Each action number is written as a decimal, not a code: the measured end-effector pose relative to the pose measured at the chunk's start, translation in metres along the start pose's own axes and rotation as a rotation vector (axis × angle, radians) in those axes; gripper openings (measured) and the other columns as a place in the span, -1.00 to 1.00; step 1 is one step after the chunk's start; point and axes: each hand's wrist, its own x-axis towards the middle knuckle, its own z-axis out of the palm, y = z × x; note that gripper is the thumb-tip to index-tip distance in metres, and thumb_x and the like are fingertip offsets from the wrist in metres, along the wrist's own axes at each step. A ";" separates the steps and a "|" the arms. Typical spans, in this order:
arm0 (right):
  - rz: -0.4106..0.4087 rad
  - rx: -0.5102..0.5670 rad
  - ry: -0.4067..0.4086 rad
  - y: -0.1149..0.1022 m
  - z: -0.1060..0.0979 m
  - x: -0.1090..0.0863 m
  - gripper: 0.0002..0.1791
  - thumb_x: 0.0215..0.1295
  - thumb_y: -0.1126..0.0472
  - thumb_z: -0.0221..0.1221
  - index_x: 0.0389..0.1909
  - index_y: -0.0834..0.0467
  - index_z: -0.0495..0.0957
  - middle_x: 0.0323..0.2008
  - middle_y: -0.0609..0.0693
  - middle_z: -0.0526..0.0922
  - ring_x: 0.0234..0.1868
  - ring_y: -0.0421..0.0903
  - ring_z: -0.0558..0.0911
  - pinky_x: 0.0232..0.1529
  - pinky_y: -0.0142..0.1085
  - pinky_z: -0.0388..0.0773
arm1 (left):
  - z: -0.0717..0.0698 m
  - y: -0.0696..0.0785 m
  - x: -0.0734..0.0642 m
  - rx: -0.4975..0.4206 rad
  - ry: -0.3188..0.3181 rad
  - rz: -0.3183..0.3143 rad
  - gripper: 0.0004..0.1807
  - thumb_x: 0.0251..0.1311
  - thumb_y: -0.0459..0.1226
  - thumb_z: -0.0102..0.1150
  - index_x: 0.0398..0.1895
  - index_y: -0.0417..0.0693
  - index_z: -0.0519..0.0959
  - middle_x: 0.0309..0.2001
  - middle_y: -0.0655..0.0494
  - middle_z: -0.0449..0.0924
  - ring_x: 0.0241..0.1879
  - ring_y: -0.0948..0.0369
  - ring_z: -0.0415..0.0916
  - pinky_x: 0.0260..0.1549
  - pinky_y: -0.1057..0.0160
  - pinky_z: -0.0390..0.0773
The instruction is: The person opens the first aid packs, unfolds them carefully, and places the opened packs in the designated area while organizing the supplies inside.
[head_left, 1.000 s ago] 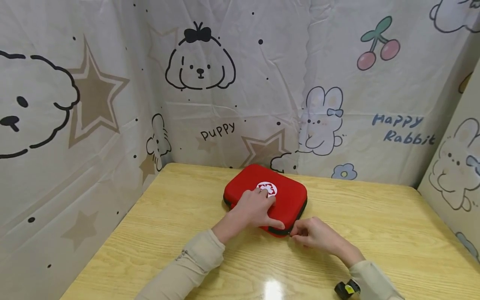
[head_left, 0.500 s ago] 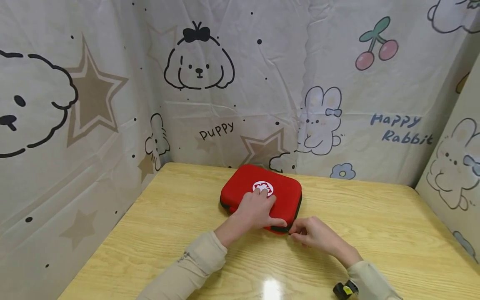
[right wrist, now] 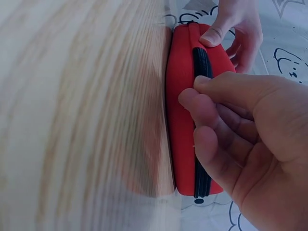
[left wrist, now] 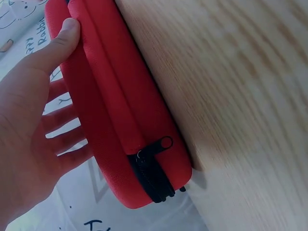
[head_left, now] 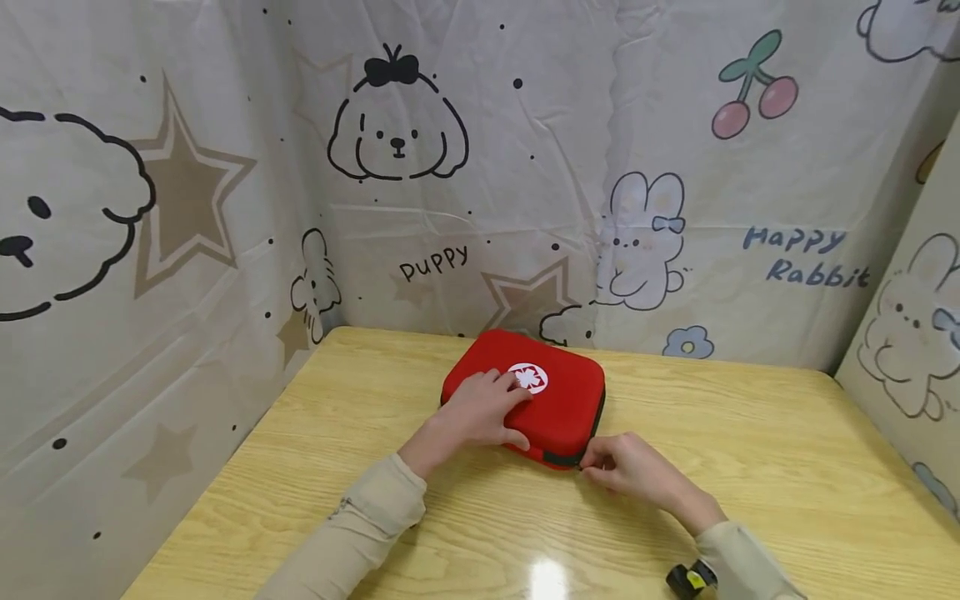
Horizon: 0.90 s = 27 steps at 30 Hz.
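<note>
A red zippered first-aid case (head_left: pixel 558 417) lies flat on the wooden table, a white round emblem (head_left: pixel 529 378) on its lid. My left hand (head_left: pixel 480 408) rests over the lid's near left part, fingers extended and thumb at the front edge. At the near right corner, my right hand (head_left: pixel 637 468) pinches the zipper pull between thumb and forefinger; the fingers mostly hide it. The black zipper (right wrist: pixel 202 175) runs along the case's side in the right wrist view. Another zipper pull (left wrist: pixel 160 145) hangs free at one end of the zipper in the left wrist view.
The light wooden table (head_left: pixel 750 467) ends at a printed cloth backdrop (head_left: pixel 540 167) behind, with cloth at both sides. A black band with a yellow mark (head_left: pixel 693 578) is on the right wrist by the sleeve.
The case has shifted slightly left. My left hand has slid left across the lid, uncovering more of the emblem and front edge. My right hand stays at the corner, still pinching.
</note>
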 end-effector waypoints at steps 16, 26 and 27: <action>0.016 0.047 -0.015 -0.011 0.005 0.006 -0.94 0.28 0.27 0.29 -0.36 0.18 0.65 -0.58 -0.11 0.61 -0.66 -0.37 0.46 -0.56 -0.42 0.49 | 0.000 0.012 0.002 0.167 0.032 0.024 -0.24 0.12 0.43 0.04 0.22 0.18 0.53 0.04 0.08 0.56 -0.03 0.13 0.53 -0.21 0.21 0.62; 0.003 -0.122 0.134 -0.026 0.020 0.015 -0.94 0.19 0.35 0.33 -0.41 0.15 0.66 -0.56 -0.14 0.63 -0.64 -0.43 0.43 -0.53 -0.48 0.46 | -0.001 0.018 0.005 0.190 0.040 -0.002 -0.25 0.14 0.43 0.02 0.17 0.15 0.54 0.07 0.03 0.57 0.02 0.10 0.54 -0.20 0.18 0.64; 0.002 -0.137 0.145 -0.027 0.021 0.015 -0.94 0.18 0.36 0.34 -0.41 0.15 0.66 -0.55 -0.14 0.63 -0.64 -0.43 0.43 -0.53 -0.48 0.46 | 0.000 0.019 0.005 0.189 0.036 -0.003 -0.26 0.14 0.43 0.02 0.16 0.15 0.54 0.07 0.03 0.56 0.02 0.10 0.54 -0.20 0.18 0.64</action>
